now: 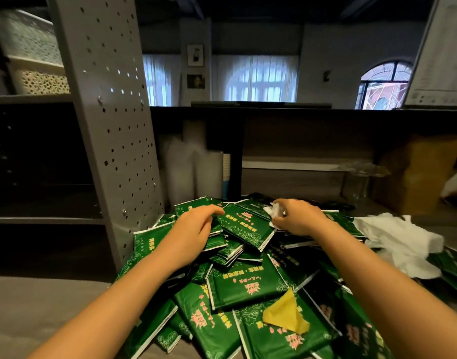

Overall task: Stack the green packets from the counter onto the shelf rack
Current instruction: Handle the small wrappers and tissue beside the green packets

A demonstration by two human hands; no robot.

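Green packets (244, 229), centre-frame: left hand (193, 228) grips some, right hand (296, 218) apparently pinches white tissue (273, 212); gathering, shelf rack (110, 112) next

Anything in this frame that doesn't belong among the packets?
Yes. A yellow scrap lies on the green packets, crumpled white paper sits at the pile's right edge, and the right hand pinches another white wad.
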